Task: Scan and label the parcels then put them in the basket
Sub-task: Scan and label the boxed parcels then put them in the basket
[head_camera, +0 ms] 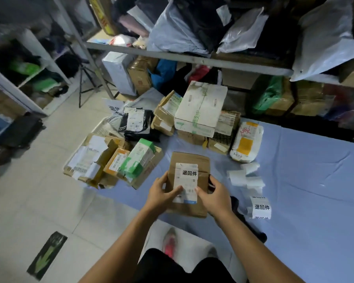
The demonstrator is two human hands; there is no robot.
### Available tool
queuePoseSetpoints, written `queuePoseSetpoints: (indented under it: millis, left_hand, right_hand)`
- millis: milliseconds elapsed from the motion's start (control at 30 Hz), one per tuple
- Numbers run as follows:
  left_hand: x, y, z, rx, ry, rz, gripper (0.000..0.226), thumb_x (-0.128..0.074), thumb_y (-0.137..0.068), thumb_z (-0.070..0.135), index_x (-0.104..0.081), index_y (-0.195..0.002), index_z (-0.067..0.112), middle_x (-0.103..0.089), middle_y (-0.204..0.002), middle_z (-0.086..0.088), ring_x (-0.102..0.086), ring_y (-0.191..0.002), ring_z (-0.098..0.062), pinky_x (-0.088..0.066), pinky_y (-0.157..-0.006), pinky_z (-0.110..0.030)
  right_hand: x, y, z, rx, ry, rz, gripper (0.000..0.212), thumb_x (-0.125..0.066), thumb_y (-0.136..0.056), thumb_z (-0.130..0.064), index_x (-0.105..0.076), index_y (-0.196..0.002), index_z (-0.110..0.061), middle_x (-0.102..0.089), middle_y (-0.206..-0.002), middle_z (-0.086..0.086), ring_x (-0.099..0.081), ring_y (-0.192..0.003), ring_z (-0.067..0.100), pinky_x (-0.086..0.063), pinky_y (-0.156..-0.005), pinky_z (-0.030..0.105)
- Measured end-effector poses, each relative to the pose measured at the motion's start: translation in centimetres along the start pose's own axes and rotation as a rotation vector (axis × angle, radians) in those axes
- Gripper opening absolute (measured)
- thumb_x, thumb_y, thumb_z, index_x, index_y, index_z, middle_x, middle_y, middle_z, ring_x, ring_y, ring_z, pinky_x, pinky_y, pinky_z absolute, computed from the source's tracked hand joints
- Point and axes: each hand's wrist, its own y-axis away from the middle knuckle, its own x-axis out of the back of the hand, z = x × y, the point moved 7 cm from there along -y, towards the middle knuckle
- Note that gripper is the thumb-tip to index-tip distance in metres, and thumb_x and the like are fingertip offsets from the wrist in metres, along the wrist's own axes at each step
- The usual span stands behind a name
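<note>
A flat brown cardboard parcel (189, 160) lies on the blue table (305, 180) in front of me. A white label (187, 174) with black characters sits on its top face. My left hand (161, 194) holds the parcel's left edge, thumb pressing on the label's lower left. My right hand (213, 196) holds the right edge, thumb on the label's lower right. A strip of printed labels (261, 207) lies on the table to the right. The basket (102, 127) at the table's left end is mostly hidden under several parcels.
Several boxes and a white box (200, 109) are stacked at the table's far side, with a white-and-yellow mailer (246, 141) beside them. White backing paper (245, 177) lies right of the parcel. Metal shelves (192, 56) full of bags stand behind. A tripod (84, 78) stands on the tiled floor.
</note>
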Motion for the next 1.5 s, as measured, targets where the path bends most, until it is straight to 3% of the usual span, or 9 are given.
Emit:
queuePoseSetpoints:
  millis: [167, 333, 567, 733, 867, 1000, 1100, 1233, 1500]
  left_hand:
    - [4.4, 3.7, 2.1, -0.023, 0.089, 0.106, 0.055, -0.078, -0.074, 0.052, -0.051, -0.121, 0.058, -0.055, -0.127, 0.005, -0.059, -0.116, -0.018, -0.058, -0.09, -0.04]
    - [11.4, 7.0, 3.7, -0.112, 0.115, 0.235, 0.05, -0.073, -0.086, 0.038, -0.05, -0.13, 0.04, -0.051, -0.129, 0.006, -0.056, -0.112, -0.012, -0.057, -0.075, -0.018]
    - [24.8, 11.6, 1.9, -0.249, 0.191, 0.363, 0.055, -0.079, -0.079, 0.042, -0.06, -0.13, 0.036, -0.057, -0.122, 0.005, -0.062, -0.108, -0.013, -0.059, -0.083, -0.025]
    - [35.9, 13.9, -1.5, -0.244, 0.196, 0.37, 0.065, -0.08, -0.072, 0.056, -0.06, -0.13, 0.034, -0.058, -0.125, 0.0, -0.065, -0.108, -0.018, -0.061, -0.081, -0.038]
    - [43.6, 14.4, -2.4, -0.271, 0.098, 0.402, 0.052, -0.076, -0.084, 0.039, -0.059, -0.132, 0.032, -0.056, -0.116, 0.001, -0.063, -0.1, -0.014, -0.061, -0.078, -0.032]
    - [49.9, 11.7, -3.4, -0.264, 0.103, 0.393, 0.051, -0.073, -0.086, 0.041, -0.056, -0.134, 0.034, -0.06, -0.117, 0.002, -0.066, -0.1, -0.015, -0.061, -0.078, -0.036]
    - [53.9, 8.1, -4.5, -0.234, 0.176, 0.36, 0.052, -0.071, -0.09, 0.033, -0.052, -0.138, 0.026, -0.061, -0.116, 0.008, -0.066, -0.097, -0.01, -0.059, -0.07, -0.024]
    - [58.9, 1.0, -6.3, -0.16, 0.23, 0.31, 0.054, -0.067, -0.093, 0.027, -0.044, -0.142, 0.025, -0.056, -0.122, 0.008, -0.063, -0.1, -0.009, -0.055, -0.065, -0.017]
    - [65.8, -15.1, -9.6, -0.057, 0.193, 0.129, 0.054, -0.062, -0.096, 0.017, -0.041, -0.144, 0.029, -0.052, -0.136, 0.0, -0.059, -0.117, -0.019, -0.059, -0.078, -0.027]
  right_hand:
    - [-0.7, 2.3, -5.0, 0.142, -0.033, -0.056, 0.03, -0.076, -0.083, -0.025, -0.067, -0.111, -0.03, -0.062, -0.088, -0.026, -0.061, -0.087, -0.003, -0.05, -0.075, 0.022]
    - [-3.4, 5.5, -12.1, 0.283, -0.013, -0.062, 0.032, -0.076, -0.081, -0.031, -0.067, -0.111, -0.034, -0.065, -0.092, -0.022, -0.062, -0.094, 0.005, -0.056, -0.086, 0.039]
    - [-12.6, 11.7, -20.6, 0.378, -0.039, -0.084, 0.036, -0.076, -0.08, -0.034, -0.067, -0.114, -0.035, -0.066, -0.091, -0.021, -0.065, -0.093, 0.005, -0.057, -0.087, 0.044]
    - [-21.7, 16.2, -26.5, 0.397, -0.155, -0.164, 0.052, -0.078, -0.082, -0.024, -0.059, -0.131, -0.028, -0.058, -0.095, -0.021, -0.059, -0.094, 0.007, -0.055, -0.087, 0.033]
    - [-28.4, 17.2, -30.9, 0.417, -0.207, -0.296, 0.031, -0.074, -0.087, -0.014, -0.063, -0.106, -0.036, -0.07, -0.099, -0.016, -0.067, -0.091, 0.004, -0.054, -0.067, 0.019]
    - [-33.9, 15.5, -35.2, 0.418, -0.209, -0.303, 0.031, -0.073, -0.088, -0.016, -0.064, -0.112, -0.034, -0.069, -0.102, -0.017, -0.066, -0.098, 0.007, -0.056, -0.077, 0.025]
    - [-38.4, 12.3, -38.2, 0.396, -0.26, -0.334, 0.034, -0.072, -0.089, -0.013, -0.061, -0.114, -0.033, -0.066, -0.102, -0.016, -0.064, -0.099, 0.004, -0.051, -0.068, 0.015]
    - [-44.7, 6.2, -41.7, 0.355, -0.291, -0.333, 0.046, -0.071, -0.089, -0.011, -0.058, -0.132, -0.022, -0.062, -0.101, -0.017, -0.06, -0.101, 0.008, -0.051, -0.076, 0.022]
    - [-54.9, -6.3, -45.1, 0.19, -0.281, -0.272, 0.039, -0.067, -0.089, 0.0, -0.059, -0.114, -0.03, -0.066, -0.1, -0.009, -0.063, -0.093, 0.006, -0.052, -0.077, 0.024]
